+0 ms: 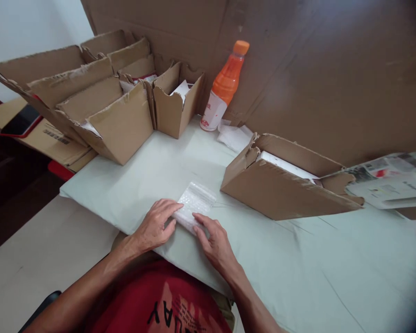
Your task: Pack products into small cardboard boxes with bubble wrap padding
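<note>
We had the bubble wrap (pixel 196 200) lying flat on the pale green cloth (pixel 333 268) near the table's front edge, between both hands. Our left hand (pixel 157 224) was at its left side, fingertips on the upper surface and the thumb near the front edge. Our right hand (pixel 215 239) was at its right side, the forefinger on the wrap and the thumb by its near right corner. The two hands stood apart, with a strip of clear plastic between them; we could not tell whether either one was pinching the wrap or merely resting on it.

Just beyond, to the right, we saw a long cardboard box (pixel 291 196) with something white (pixel 286 164) inside, and past its far end some printed paper (pixel 391 185). Behind the wrap, we had a bottle with an orange cap (pixel 225 88) near the upright cardboard sheet (pixel 298 88), with crumpled white tissue (pixel 236 137) beside its base. Left of the bottle stood a small cardboard box (pixel 168 111) holding white paper (pixel 182 89), and next to it a cluster of open cardboard boxes (pixel 126 122). Farther left, we saw a dark-screened phone (pixel 21 121) on flat cardboard (pixel 57 144)
</note>
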A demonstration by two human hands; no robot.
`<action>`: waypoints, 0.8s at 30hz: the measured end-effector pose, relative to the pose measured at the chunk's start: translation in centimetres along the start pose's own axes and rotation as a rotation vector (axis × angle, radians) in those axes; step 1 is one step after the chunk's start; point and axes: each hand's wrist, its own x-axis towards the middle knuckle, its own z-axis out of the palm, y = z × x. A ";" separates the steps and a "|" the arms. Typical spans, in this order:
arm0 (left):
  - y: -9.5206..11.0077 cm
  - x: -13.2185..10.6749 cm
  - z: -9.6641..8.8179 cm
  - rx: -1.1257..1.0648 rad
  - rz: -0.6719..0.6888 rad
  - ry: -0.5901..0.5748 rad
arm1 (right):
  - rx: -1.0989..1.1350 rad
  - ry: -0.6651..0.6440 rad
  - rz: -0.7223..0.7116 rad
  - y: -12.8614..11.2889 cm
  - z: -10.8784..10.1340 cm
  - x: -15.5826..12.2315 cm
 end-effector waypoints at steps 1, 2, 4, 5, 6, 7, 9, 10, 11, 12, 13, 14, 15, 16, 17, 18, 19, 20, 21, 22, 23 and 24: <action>0.1 -0.2 -0.1 -0.017 -0.040 -0.019 | 0.020 -0.014 0.022 0.0 -0.1 -0.4; 0.2 -0.3 -0.1 -0.023 -0.082 -0.033 | 0.013 -0.007 0.033 -0.1 -0.3 -0.8; 0.3 0.0 0.2 -0.001 -0.142 -0.040 | -0.056 0.067 0.020 -0.3 -0.6 -1.5; 0.2 0.3 0.5 0.023 -0.155 -0.034 | -0.101 0.113 0.001 -0.4 -0.7 -1.6; 0.2 0.7 0.7 0.052 -0.161 -0.023 | -0.143 0.141 -0.026 -0.6 -0.8 -1.7; 0.1 1.1 1.0 0.081 -0.164 -0.010 | -0.182 0.141 -0.055 -0.8 -0.8 -1.7; 0.0 1.6 1.3 0.125 -0.169 0.023 | -0.251 0.068 -0.112 -1.0 -0.7 -1.2; 0.1 1.7 1.4 0.131 -0.176 0.045 | -0.281 0.022 -0.130 -1.0 -0.6 -0.9; 0.1 1.7 1.5 0.120 -0.191 0.070 | -0.302 -0.013 -0.134 -0.8 -0.5 -0.6; 0.3 1.5 1.5 0.088 -0.217 0.099 | -0.307 -0.028 -0.123 -0.7 -0.3 -0.2; 0.4 1.3 1.5 0.033 -0.263 0.129 | -0.291 -0.017 -0.100 -0.4 -0.1 0.2; 0.6 0.8 1.4 -0.048 -0.328 0.159 | -0.254 0.010 -0.064 -0.1 0.0 0.5; 0.9 0.4 1.4 -0.156 -0.411 0.190 | -0.197 0.047 -0.014 0.1 0.1 0.7; 1.2 -0.1 1.4 -0.290 -0.500 0.218 | -0.125 0.086 0.042 0.2 0.1 0.9; 1.5 -0.5 1.5 -0.444 -0.586 0.234 | -0.044 0.112 0.098 0.2 0.2 1.0; 1.8 -0.8 1.6 -0.609 -0.652 0.238 | 0.042 0.125 0.146 0.1 0.2 1.0; 2.2 -1.0 1.7 -0.772 -0.688 0.225 | 0.126 0.124 0.185 -0.1 0.1 0.9; 2.5 -1.1 1.9 -0.919 -0.697 0.200 | 0.205 0.111 0.208 -0.5 0.1 0.7; 2.9 -1.0 2.1 -1.041 -0.693 0.173 | 0.273 0.091 0.218 -0.9 0.2 0.5; 3.2 -0.8 2.3 -1.134 -0.687 0.151 | 0.323 0.069 0.219 -1.3 0.2 0.2; 3.5 -0.6 2.5 -1.198 -0.686 0.145 | 0.343 0.054 0.212 -1.6 0.2 0.0; 3.8 -0.3 2.7 -1.233 -0.696 0.151 | 0.327 0.060 0.196 -1.9 0.1 -0.4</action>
